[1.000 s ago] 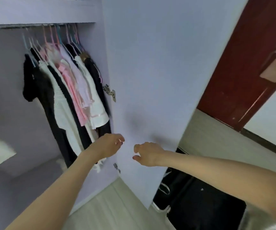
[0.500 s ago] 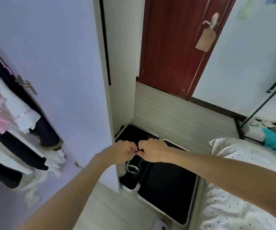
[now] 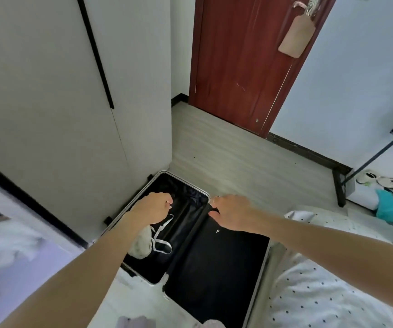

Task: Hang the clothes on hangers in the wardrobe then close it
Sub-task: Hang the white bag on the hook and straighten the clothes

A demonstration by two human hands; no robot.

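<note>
- Left hand (image 3: 154,208): fingers curled together, empty, above the open suitcase (image 3: 257,271).
- Right hand (image 3: 232,213): fingers loosely curled, holding nothing.
- Garment (image 3: 141,243): pale, crumpled in the suitcase's left half; judged soft, light. Gather by bulk, not by straps.
- Wardrobe (image 3: 48,102): beyond, left.

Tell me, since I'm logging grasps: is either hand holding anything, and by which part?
Cannot be told: left hand and right hand are loosely curled above the open suitcase; no held item shows.

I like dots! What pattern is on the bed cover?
White with small dark dots on the bed cover, seen in the head view.
</note>
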